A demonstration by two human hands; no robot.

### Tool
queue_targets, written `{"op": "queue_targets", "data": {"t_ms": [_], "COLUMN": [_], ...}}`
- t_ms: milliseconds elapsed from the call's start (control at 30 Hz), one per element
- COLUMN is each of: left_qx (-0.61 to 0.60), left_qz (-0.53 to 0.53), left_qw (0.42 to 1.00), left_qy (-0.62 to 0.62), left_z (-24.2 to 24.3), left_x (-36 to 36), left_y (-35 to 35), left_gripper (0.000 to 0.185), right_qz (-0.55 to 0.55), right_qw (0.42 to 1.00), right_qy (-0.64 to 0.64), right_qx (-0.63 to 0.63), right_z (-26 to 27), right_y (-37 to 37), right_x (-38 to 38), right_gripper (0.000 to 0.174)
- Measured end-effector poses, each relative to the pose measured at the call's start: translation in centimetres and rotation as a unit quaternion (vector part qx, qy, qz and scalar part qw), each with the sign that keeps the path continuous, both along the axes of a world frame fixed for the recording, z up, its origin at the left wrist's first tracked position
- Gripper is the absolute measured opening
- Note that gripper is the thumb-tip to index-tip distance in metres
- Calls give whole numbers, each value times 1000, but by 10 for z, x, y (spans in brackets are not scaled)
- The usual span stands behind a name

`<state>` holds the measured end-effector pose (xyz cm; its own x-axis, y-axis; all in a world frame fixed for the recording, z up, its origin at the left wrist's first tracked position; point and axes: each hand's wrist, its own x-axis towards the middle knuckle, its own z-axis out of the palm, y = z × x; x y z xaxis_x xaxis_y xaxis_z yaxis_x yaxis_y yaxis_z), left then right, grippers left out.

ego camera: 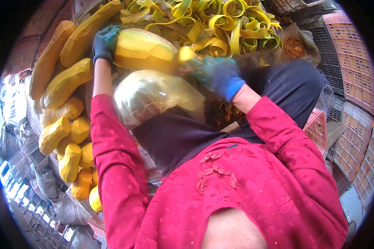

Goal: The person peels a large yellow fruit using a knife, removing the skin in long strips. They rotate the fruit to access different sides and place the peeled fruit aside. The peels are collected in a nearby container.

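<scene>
My left hand (104, 45), in a dark green and grey-blue knit glove, grips the left end of a large winter squash (145, 51). Broad facets of pale yellow flesh show on the squash, while strips of greenish skin remain along its upper side. At its right end is my right hand (216, 74), in a green and blue glove. Its fingers are closed around a blurred hand tool (187, 67) whose exact kind I cannot tell. A yellow blurred piece (186, 54) shows just above those fingers. Clear plastic sheeting (152, 93) covers my lap below the squash.
Curled yellow-green peelings (224, 28) heap up beyond the squash. Several peeled squashes (68, 82) lie along my left side. A plastic bag of orange scraps (294, 46) sits beyond my right knee. Pink plastic crates (350, 62) stand stacked at the far right.
</scene>
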<state>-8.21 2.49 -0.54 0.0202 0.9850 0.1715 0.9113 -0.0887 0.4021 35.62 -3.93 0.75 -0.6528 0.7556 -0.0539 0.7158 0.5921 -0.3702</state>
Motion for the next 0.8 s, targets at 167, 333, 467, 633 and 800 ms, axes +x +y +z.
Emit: {"op": "queue_targets", "data": {"t_ms": [167,333,467,633,800], "left_qx": [56,-13,128,222,147], "left_qz": [-73,96,97,110,246], "left_qw": [994,964,957,938,934], "left_qy": [57,-246,-242,-243,-214], "left_z": [-4,-7,-10,-8,5], "left_x": [-7,4,16,28,49], "left_y": [2,-7,-44,-93,-111], "left_gripper": [26,20,17,23,53], "right_qz": [-29,90,-78,-83,-115], "right_qw": [971,989,930,898,938], "right_qy": [236,85,359,428,327], "right_qx": [-21,80,16,-59,-33], "right_z": [-6,33,38,-5,-13], "right_y": [1,-6,0,-3,-36], "right_x": [-9,-32,-18,-90,-153], "right_gripper": [24,43,47,47,76]}}
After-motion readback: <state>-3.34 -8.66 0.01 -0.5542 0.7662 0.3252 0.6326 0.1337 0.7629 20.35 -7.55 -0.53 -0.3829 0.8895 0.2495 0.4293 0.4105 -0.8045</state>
